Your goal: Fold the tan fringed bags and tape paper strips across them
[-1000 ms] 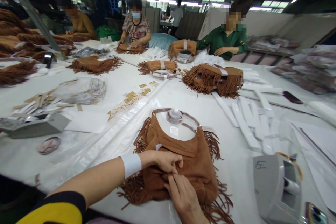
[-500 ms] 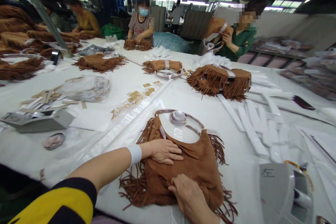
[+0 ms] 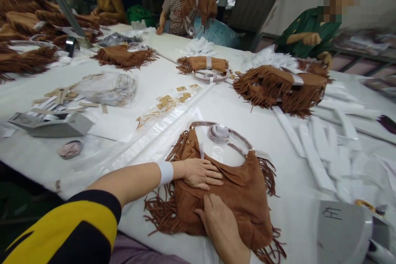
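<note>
A brown suede handbag [image 3: 247, 198] with fringed sides lies flat on the white table before me. Its wrapped handle [image 3: 236, 145] arches away from me, and a coiled strap [image 3: 218, 133] rests inside that loop. My left hand [image 3: 202, 173] is spread flat on the upper left of the bag, fingers stretched to the right. Lower down, my right hand [image 3: 220, 218] lies on the bag's front with its fingers extended forward and its thumb out to the left. Both palms press on the suede; neither grips anything.
Grey tape dispensers stand left [image 3: 58, 126] and right [image 3: 343, 231]. Gold tags [image 3: 165, 101] and a plastic bag [image 3: 108, 88] lie beyond. White padding strips [image 3: 315, 156] cover the right side. More fringed bags [image 3: 281, 86] sit farther back. Co-workers [image 3: 312, 35] stand across the table.
My right hand has slid up the bag, its fingers straighter. My left hand stays flat. Across the table, one co-worker has lifted a fringed bag; the one in green has lowered theirs.
</note>
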A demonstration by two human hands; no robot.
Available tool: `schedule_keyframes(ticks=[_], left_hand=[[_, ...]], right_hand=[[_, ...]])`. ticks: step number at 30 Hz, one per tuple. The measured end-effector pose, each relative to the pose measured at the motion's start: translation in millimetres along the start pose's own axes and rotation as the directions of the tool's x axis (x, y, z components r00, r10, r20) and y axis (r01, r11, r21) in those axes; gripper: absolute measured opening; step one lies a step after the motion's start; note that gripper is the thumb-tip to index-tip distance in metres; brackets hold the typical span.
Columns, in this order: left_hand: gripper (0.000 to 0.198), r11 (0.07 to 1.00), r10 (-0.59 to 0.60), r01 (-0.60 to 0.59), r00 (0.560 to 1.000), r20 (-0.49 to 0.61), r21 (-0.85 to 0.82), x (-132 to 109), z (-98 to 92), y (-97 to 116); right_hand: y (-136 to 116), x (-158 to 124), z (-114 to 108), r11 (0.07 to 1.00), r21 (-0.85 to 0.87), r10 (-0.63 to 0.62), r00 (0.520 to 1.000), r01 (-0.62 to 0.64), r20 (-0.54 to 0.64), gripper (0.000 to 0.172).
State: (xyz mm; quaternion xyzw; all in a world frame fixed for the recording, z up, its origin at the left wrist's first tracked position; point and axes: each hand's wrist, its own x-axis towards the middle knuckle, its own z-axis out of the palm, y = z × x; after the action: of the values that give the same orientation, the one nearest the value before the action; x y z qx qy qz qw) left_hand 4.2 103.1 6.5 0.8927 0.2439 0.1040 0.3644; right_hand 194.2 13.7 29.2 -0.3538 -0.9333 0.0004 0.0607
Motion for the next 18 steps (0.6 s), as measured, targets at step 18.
schedule_keyframes(ticks=[18], left_hand=[[0.049, 0.959, 0.021, -0.004, 0.998, 0.057, -0.285, 4, -4.8, -4]], right_hand=[[17, -11, -2, 0.961, 0.204, -0.179, 0.983, 0.184, -0.044, 0.034]])
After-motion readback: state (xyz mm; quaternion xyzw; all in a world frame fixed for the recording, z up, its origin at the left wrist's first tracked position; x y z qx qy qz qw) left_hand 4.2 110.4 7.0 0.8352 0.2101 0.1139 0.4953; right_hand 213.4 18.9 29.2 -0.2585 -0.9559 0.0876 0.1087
